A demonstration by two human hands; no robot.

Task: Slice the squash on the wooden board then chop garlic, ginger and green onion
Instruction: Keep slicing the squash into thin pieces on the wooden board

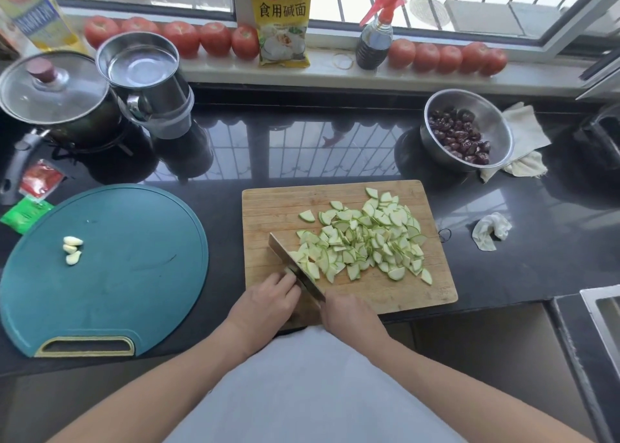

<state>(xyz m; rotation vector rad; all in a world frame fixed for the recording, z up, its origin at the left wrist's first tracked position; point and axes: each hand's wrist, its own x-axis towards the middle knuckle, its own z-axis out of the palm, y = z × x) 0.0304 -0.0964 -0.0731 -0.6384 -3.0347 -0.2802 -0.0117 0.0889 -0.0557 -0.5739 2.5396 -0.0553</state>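
Observation:
A heap of pale green squash slices [369,238] covers the right half of the wooden board [268,207]. My right hand [349,315] grips the handle of a cleaver [285,251], whose blade stands on the board at the heap's left edge. My left hand [265,301] holds a last small squash piece [291,271] against the blade's left side, fingers curled over it. Three peeled garlic cloves [72,249] lie on the round teal board [134,241] to the left. No ginger or green onion is in view.
A lidded pot [50,90] and steel cups [144,70] stand at the back left. A steel bowl of red dates [466,130] sits back right beside a cloth [523,130]. A crumpled tissue [489,231] lies right of the board. Tomatoes [214,38] line the windowsill.

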